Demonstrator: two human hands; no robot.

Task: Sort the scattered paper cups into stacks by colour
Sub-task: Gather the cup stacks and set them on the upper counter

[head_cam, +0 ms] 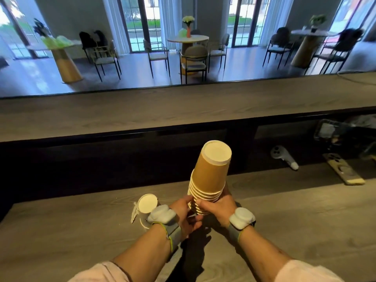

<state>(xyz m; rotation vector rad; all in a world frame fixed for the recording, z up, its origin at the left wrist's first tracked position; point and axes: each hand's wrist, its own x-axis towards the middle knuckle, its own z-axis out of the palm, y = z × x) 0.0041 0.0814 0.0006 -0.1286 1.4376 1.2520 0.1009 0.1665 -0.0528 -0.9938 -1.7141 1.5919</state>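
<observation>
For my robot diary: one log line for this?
left hand: holding brown stack | right hand: same | white cups: left, on counter

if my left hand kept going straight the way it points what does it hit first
The left hand already touches the brown cup stack, so that comes first; beyond it looks like the dark shelf gap, though depth is unclear.

A round pedestal table with a flower vase is seen mid-room on a dark glossy floor. Dark-framed chairs are set around it. Behind it, tall glazed doors with pale curtains admit daylight. Similar tables are placed to its left and right. Nearer than it, a grey wood-grain ledge is laid across.
</observation>
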